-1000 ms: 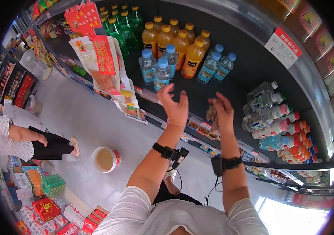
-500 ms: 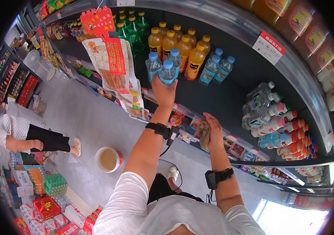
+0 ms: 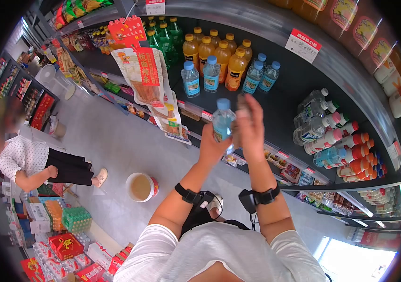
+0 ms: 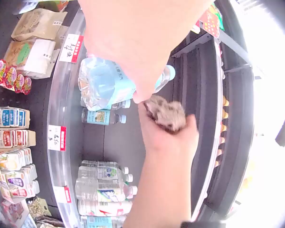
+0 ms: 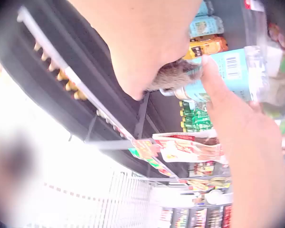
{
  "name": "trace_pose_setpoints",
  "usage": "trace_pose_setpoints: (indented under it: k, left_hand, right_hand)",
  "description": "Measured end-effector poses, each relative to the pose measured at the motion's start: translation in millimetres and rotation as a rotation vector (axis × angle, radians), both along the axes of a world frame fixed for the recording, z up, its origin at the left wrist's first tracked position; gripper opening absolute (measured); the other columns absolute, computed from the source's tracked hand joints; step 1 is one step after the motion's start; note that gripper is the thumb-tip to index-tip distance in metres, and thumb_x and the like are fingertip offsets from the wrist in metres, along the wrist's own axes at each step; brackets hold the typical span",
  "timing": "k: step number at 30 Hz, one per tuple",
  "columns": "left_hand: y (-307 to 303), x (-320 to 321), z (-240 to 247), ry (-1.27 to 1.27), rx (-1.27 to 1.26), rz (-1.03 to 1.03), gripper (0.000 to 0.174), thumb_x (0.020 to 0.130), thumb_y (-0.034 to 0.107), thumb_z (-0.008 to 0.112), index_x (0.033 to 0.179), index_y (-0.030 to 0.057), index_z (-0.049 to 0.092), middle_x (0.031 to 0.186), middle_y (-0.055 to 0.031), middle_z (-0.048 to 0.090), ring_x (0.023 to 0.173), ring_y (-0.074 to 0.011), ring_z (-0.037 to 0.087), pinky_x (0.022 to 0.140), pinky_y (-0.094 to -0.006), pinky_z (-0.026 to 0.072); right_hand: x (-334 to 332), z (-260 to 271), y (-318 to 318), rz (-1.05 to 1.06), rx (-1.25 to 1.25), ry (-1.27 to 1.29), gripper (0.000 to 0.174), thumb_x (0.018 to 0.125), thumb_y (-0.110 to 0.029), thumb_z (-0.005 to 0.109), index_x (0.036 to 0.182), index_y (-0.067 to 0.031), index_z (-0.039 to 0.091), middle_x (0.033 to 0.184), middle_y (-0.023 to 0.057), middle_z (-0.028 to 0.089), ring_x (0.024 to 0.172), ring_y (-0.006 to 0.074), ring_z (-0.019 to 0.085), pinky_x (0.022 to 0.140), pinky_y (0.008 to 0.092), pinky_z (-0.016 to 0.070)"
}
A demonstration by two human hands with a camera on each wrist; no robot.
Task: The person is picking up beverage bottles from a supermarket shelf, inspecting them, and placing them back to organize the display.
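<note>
My left hand (image 3: 212, 148) grips a clear water bottle (image 3: 222, 123) with a blue cap and light blue label, held upright in front of the shelf edge. Close beside it, my right hand (image 3: 253, 134) holds a crumpled grey-brown cloth (image 4: 166, 113) up to the bottle's cap end, as the right wrist view also shows. Two matching bottles (image 3: 212, 75) stand on the shelf before the hands, left of another pair (image 3: 253, 79). Several orange juice bottles (image 3: 235, 70) are grouped among and behind them.
Green bottles (image 3: 165, 42) stand further left, behind hanging snack packets (image 3: 139, 75). Several bottles (image 3: 320, 141) are lined up at the shelf's right. On the floor are a white bucket (image 3: 155, 186) and stacked cartons (image 3: 66, 246). Another person (image 3: 27, 162) is at the left.
My left hand first reached to the front blue-capped bottle, took hold of it and brought it off the shelf toward me. The right hand with the cloth has come up beside it.
</note>
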State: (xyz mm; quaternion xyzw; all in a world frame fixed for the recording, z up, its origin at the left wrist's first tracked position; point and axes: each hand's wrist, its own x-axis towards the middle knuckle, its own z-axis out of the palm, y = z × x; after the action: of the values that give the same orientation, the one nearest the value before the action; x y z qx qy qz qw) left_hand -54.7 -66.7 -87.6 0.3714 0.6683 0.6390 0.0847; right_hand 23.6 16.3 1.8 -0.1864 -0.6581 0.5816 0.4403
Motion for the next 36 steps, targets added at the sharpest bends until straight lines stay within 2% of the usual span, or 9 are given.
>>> trace_pose_setpoints:
  k: [1, 3, 7, 13, 17, 24, 27, 32, 36]
  left_hand:
    - [-6, 7, 2, -0.055, -0.039, -0.032, 0.057, 0.069, 0.015, 0.08, 0.115, -0.0005, 0.05, 0.103, -0.0147, 0.058, 0.098, -0.0298, 0.058, 0.085, -0.038, 0.046]
    - [-20, 21, 10, -0.164, -0.12, -0.092, 0.056, 0.067, 0.016, 0.08, 0.112, -0.0002, 0.052, 0.102, -0.0156, 0.058, 0.098, -0.0314, 0.058, 0.084, -0.0382, 0.0461]
    - [-50, 17, 27, -0.072, -0.288, -0.203, 0.061, 0.07, 0.017, 0.082, 0.12, 0.0005, 0.05, 0.106, -0.0101, 0.06, 0.099, -0.0178, 0.06, 0.086, -0.0325, 0.0478]
    - [-79, 23, 43, -0.872, -0.038, -0.76, 0.078, 0.067, 0.037, 0.082, 0.128, 0.001, 0.05, 0.113, -0.0079, 0.061, 0.102, -0.0179, 0.061, 0.088, -0.0339, 0.051]
    - [-89, 34, 39, -1.006, 0.115, -0.888, 0.086, 0.065, 0.049, 0.08, 0.129, 0.0002, 0.049, 0.115, -0.009, 0.062, 0.101, -0.0192, 0.063, 0.086, -0.0333, 0.0526]
    - [-101, 25, 40, -0.875, 0.015, -0.644, 0.082, 0.068, 0.041, 0.081, 0.13, 0.0007, 0.047, 0.117, -0.0088, 0.061, 0.105, -0.0192, 0.061, 0.09, -0.0345, 0.0506]
    - [-103, 25, 41, -0.703, -0.009, -0.471, 0.072, 0.072, 0.028, 0.081, 0.13, 0.0008, 0.047, 0.117, -0.0089, 0.06, 0.106, -0.0186, 0.06, 0.093, -0.0343, 0.0482]
    - [-116, 6, 44, -0.36, -0.055, -0.367, 0.065, 0.07, 0.021, 0.082, 0.124, 0.0031, 0.052, 0.109, -0.0085, 0.06, 0.106, -0.0203, 0.057, 0.092, -0.0354, 0.0468]
    - [-133, 3, 66, 0.119, -0.114, -0.217, 0.058, 0.064, 0.02, 0.082, 0.114, 0.0027, 0.057, 0.098, -0.0127, 0.059, 0.097, -0.0293, 0.057, 0.085, -0.039, 0.0468]
  right_hand:
    - [-9, -1, -3, -0.101, 0.45, -0.083, 0.06, 0.085, -0.018, 0.069, 0.138, -0.0056, 0.044, 0.128, 0.0157, 0.053, 0.115, 0.0282, 0.054, 0.097, 0.0396, 0.0446]
    - [-5, 9, -20, -0.155, 0.541, -0.409, 0.061, 0.083, -0.013, 0.07, 0.137, -0.0023, 0.046, 0.119, 0.0152, 0.059, 0.109, 0.0269, 0.058, 0.093, 0.0384, 0.0473]
    - [7, 3, -6, 0.187, -0.044, -0.25, 0.06, 0.079, -0.009, 0.07, 0.134, -0.0001, 0.049, 0.102, 0.013, 0.064, 0.095, 0.0253, 0.064, 0.085, 0.0361, 0.052]
    - [19, 18, -10, 0.75, -0.677, 0.074, 0.064, 0.077, -0.019, 0.072, 0.133, -0.0004, 0.047, 0.096, 0.0136, 0.063, 0.09, 0.028, 0.065, 0.082, 0.0386, 0.0559]
    - [21, 10, -29, 0.851, -0.828, 0.198, 0.064, 0.081, -0.031, 0.071, 0.131, -0.0002, 0.046, 0.096, 0.0138, 0.063, 0.089, 0.0292, 0.066, 0.082, 0.0404, 0.0566]
    - [27, -1, -37, 0.489, -0.682, -0.082, 0.057, 0.09, -0.04, 0.067, 0.127, -0.0002, 0.051, 0.105, 0.0097, 0.064, 0.096, 0.0191, 0.063, 0.087, 0.0347, 0.0518]
    - [33, 1, -35, 0.234, -0.336, -0.133, 0.056, 0.091, -0.039, 0.066, 0.128, -0.0001, 0.05, 0.105, 0.0077, 0.063, 0.098, 0.017, 0.06, 0.089, 0.032, 0.0487]
    - [43, 58, -55, 0.275, -0.436, 0.128, 0.056, 0.098, -0.042, 0.052, 0.137, -0.0023, 0.045, 0.12, 0.0118, 0.056, 0.115, 0.0189, 0.053, 0.098, 0.0345, 0.0428]
    - [29, 60, -82, 0.436, 0.177, -0.189, 0.041, 0.094, -0.024, 0.058, 0.13, -0.0053, 0.056, 0.116, 0.0061, 0.057, 0.107, 0.0185, 0.055, 0.097, 0.031, 0.0407]
